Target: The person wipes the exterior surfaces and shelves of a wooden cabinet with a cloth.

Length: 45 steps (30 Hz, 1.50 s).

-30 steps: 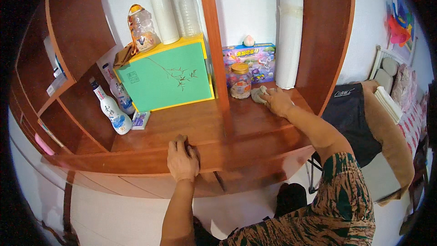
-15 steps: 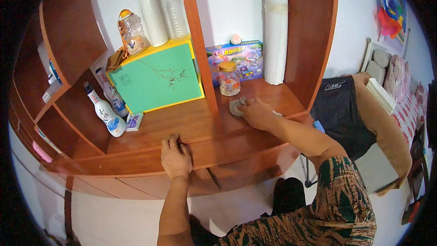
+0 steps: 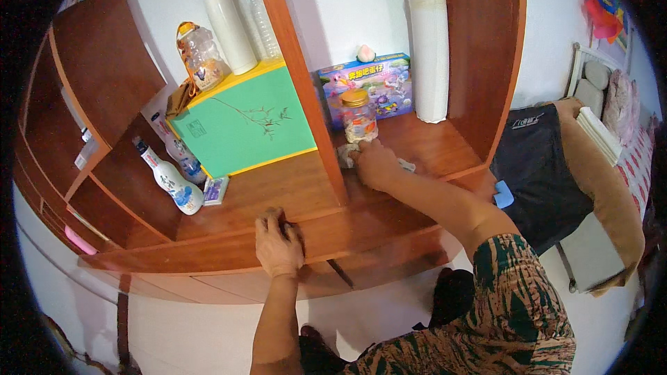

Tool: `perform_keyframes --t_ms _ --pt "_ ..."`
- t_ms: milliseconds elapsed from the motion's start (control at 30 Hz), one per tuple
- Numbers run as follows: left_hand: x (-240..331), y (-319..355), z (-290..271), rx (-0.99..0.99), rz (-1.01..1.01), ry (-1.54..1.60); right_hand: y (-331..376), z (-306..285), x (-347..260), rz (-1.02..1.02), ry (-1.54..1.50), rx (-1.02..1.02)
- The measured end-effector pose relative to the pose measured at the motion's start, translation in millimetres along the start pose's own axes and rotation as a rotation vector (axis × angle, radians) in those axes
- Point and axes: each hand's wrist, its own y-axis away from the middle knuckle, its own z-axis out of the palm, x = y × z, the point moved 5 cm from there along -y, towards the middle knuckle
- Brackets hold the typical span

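Observation:
My right hand [image 3: 375, 164] presses a pale cloth [image 3: 345, 156] onto the wooden shelf surface [image 3: 424, 140], just in front of a clear jar with an orange lid [image 3: 359, 117]. My left hand [image 3: 278, 243] rests flat on the front edge of the wooden desk [image 3: 229, 236], fingers curled over the top, holding nothing that I can see. A vertical wooden divider [image 3: 306, 83] stands between the two hands' areas.
A green box with yellow edges [image 3: 243, 121] carries a white flask [image 3: 228, 17], clear bottles [image 3: 258, 3] and a plastic jar [image 3: 200, 55]. A colourful toy box [image 3: 379, 83] and white roll [image 3: 427, 42] stand behind. Spray bottles [image 3: 170, 180] at left. A chair with dark cloth [image 3: 549, 167] at right.
My right hand has slid the cloth leftward along the shelf, from the right part toward the divider and jar. The left hand has stayed on the desk edge.

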Motion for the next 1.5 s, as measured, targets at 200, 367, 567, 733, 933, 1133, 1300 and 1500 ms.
perform_keyframes --t_ms 200,367,567,733,933,1133,1300,1500 --pt "0 2 1 0.008 0.011 -0.011 -12 4 -4 0.042 0.117 0.024" --pt "-3 0 4 -0.032 -0.018 -0.012 -7 11 3 0.230 -0.283 0.055" --pt "-1 2 1 0.035 0.012 -0.026 31 -27 -28 -0.180 0.145 -0.212" --pt "-6 0 6 0.021 0.028 -0.011 64 -44 -19 -0.192 0.043 -0.110" --pt "-4 2 1 0.019 0.034 0.008 89 -45 50 0.045 0.128 -0.210" --pt "-6 2 6 0.009 0.013 -0.013 111 -59 144 0.292 0.293 -0.270" --pt "-3 -1 4 -0.012 -0.020 0.004 111 -62 136 0.313 0.302 -0.306" --pt "-2 1 4 0.054 0.050 0.005 103 -55 87 0.081 0.139 -0.075"
